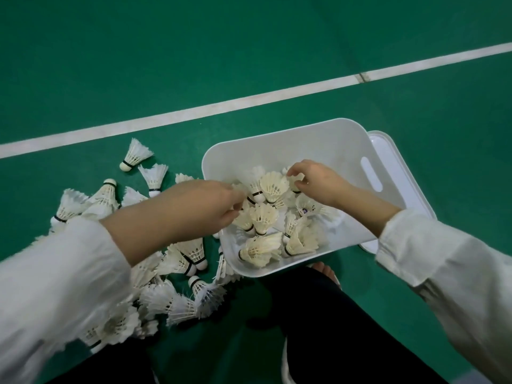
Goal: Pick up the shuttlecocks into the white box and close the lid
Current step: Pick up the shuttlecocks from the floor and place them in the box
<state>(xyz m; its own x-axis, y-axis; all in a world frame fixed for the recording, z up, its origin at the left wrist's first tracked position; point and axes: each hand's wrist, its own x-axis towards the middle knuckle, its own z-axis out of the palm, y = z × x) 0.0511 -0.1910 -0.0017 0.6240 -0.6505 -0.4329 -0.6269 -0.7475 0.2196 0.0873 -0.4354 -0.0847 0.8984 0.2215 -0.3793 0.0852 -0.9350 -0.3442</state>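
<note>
Looking down from the head view: green court floor (249, 51) with a white line (249, 99) running diagonally across it. White box (277, 142) sits open on the floor, tilted toward the camera, with a slot handle on its right wall. Lid (388, 145) lies flat under or just behind the box's right side, off the box.

Shuttlecocks in box (260, 249): a loose heap on the bottom, pointing every way. Shuttlecocks on floor (182, 259): a larger scatter left of the box, some touching its left wall, one lone shuttlecock (135, 155) farther up near the line.

Left hand (205, 206) reaches over the box's left rim, fingers curled together at the heap; whether its grip pinches a shuttlecock I cannot tell, the fingertips are hidden among feathers. Right hand (315, 181) is inside the box toward the far side, thumb and fingers pinching the feathers of a shuttlecock (296, 178) at the top of the heap.

Both arms wear white sleeves (443, 273). Dark trousers (332, 328) fill the lower middle, and a bare foot (327, 270) shows just below the box's near edge.
</note>
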